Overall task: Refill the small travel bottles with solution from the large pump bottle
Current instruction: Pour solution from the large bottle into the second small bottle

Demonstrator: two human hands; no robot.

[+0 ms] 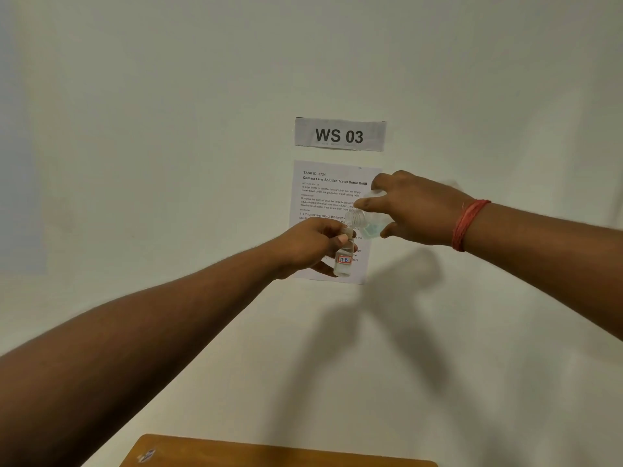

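Left hand: we see our left hand [312,242] wrapped around the small travel bottle [344,261], fingers curled on its upper body, holding it upright in the air before the wall.
Right hand: our right hand [416,210] clasps the large bottle [365,219] from above, thumb and fingers curled about its clear body; a red thread band [467,224] circles that wrist.
Large bottle: it lies tipped, its long axis running nearly level from our right hand toward the left, open threaded neck pointing left and slightly down. A little bluish solution sits low in its body. We see no pump head on it.
Key relation: the neck's mouth sits just above the travel bottle's opening, very near it; we cannot tell whether they touch.
Travel bottle: it carries a label reading 7B and holds some clear liquid near the bottom.
Judgement: we are mid-pour; further tilt must stay centred over the narrow mouth, or solution spills.
Surroundings: instruction sheet [332,193] and WS 03 sign [339,134] on the wall; wooden table [269,455] edge below.
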